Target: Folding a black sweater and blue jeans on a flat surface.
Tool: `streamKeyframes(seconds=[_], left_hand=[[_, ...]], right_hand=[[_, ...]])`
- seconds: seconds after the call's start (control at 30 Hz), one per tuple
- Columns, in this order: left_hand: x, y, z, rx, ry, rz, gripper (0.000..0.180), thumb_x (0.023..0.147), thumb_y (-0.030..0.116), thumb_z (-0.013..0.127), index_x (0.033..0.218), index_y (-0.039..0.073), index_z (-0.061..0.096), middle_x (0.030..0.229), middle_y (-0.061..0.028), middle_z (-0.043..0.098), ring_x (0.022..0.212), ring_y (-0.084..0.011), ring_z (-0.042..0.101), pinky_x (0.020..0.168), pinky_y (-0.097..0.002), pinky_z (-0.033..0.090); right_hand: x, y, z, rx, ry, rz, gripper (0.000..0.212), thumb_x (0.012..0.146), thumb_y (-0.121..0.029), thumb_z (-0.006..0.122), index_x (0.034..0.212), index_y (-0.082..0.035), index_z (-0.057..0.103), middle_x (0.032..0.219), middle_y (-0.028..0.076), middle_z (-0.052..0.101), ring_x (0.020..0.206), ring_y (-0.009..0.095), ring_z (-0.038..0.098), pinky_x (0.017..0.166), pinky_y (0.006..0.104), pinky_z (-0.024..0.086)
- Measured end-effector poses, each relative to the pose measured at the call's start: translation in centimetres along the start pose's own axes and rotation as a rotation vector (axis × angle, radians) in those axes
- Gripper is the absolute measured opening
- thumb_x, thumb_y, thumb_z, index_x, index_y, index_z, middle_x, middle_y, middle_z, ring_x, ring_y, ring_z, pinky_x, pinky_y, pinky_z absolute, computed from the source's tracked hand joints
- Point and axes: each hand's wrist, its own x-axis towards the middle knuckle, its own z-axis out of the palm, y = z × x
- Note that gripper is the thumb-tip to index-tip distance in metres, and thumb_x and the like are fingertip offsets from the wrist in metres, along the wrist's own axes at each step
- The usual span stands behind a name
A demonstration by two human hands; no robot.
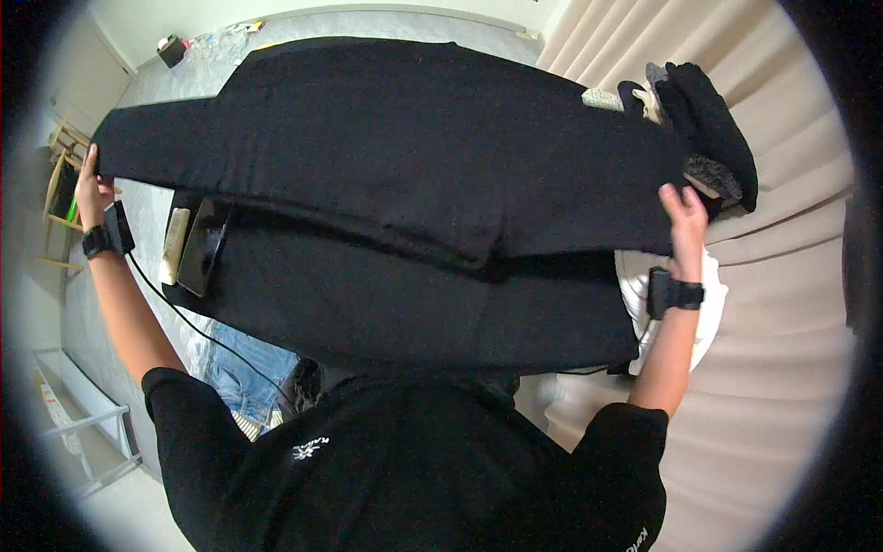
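A large black garment (pixel 395 138) is spread across the black-covered surface (pixel 386 313) in front of me. My left hand (pixel 95 191) is closed on its narrow left end, the thumb on top and the cloth raised there. At the garment's right edge lies my right hand (pixel 685 216), its fingers extended and somewhat apart against the fabric. The near edge of the garment sags in folds toward the middle, leaving a dark gap above the surface. Each wrist wears a black strapped device.
A dark phone (pixel 204 247) and a pale slim object (pixel 175 245) lie at the left edge. White cloth (pixel 708 304) and a clothes pile (pixel 708 129) sit at right, by a beige curtain (pixel 782 248). Blue jeans (pixel 244 368) are at lower left. A cable hangs from my left wrist.
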Motion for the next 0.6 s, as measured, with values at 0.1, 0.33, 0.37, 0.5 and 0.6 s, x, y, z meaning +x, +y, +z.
streamKeyframes(seconds=[0.1, 0.33, 0.37, 0.5, 0.6], left_hand=[[-4.9, -3.0, 2.9, 0.300, 0.113, -0.153, 0.026, 0.085, 0.038, 0.066, 0.087, 0.012, 0.067, 0.056, 0.0065, 0.046, 0.039, -0.0022, 0.033, 0.036, -0.0222, 0.023], [-0.5, -13.1, -5.8, 0.118, -0.026, -0.228, 0.026, 0.086, 0.030, 0.065, 0.092, 0.005, 0.064, 0.079, -0.0050, 0.062, 0.069, -0.0140, 0.059, 0.058, -0.0220, 0.045], [-0.3, -14.1, -5.1, -0.202, -0.017, -0.341, 0.029, 0.087, 0.028, 0.064, 0.101, 0.003, 0.063, 0.092, -0.0087, 0.066, 0.084, -0.0169, 0.064, 0.071, -0.0235, 0.052], [0.0, -13.0, -11.7, 0.185, -0.218, -0.197, 0.031, 0.087, 0.014, 0.060, 0.115, 0.002, 0.057, 0.110, -0.0098, 0.063, 0.102, -0.0178, 0.059, 0.088, -0.0263, 0.048], [-3.0, -14.6, -5.0, 0.806, -0.215, 0.061, 0.028, 0.088, 0.017, 0.060, 0.112, 0.003, 0.058, 0.103, -0.0071, 0.064, 0.096, -0.0166, 0.060, 0.085, -0.0244, 0.048]], right_hand=[[-2.5, 3.1, 2.6, -0.001, -0.162, 0.035, 0.046, 0.085, -0.020, 0.066, 0.116, 0.009, 0.049, 0.105, 0.015, 0.063, 0.096, 0.018, 0.058, 0.086, 0.0297, 0.044], [-3.3, 3.3, 3.6, -0.204, -0.221, 0.056, 0.028, 0.087, -0.012, 0.061, 0.108, 0.004, 0.051, 0.099, 0.015, 0.064, 0.094, 0.020, 0.060, 0.084, 0.0295, 0.045], [-3.4, 3.6, 3.3, -0.217, -0.219, 0.065, 0.028, 0.087, -0.012, 0.061, 0.108, 0.004, 0.051, 0.099, 0.015, 0.064, 0.094, 0.020, 0.060, 0.084, 0.0295, 0.045], [-2.4, 7.3, 4.2, -0.245, -0.215, -0.015, 0.033, 0.089, -0.015, 0.060, 0.112, 0.005, 0.049, 0.110, 0.018, 0.059, 0.103, 0.020, 0.056, 0.090, 0.0301, 0.042], [-3.5, 5.1, 3.2, -0.136, -0.242, 0.095, 0.032, 0.090, -0.015, 0.059, 0.112, 0.004, 0.048, 0.110, 0.015, 0.060, 0.101, 0.018, 0.056, 0.088, 0.0287, 0.043]])
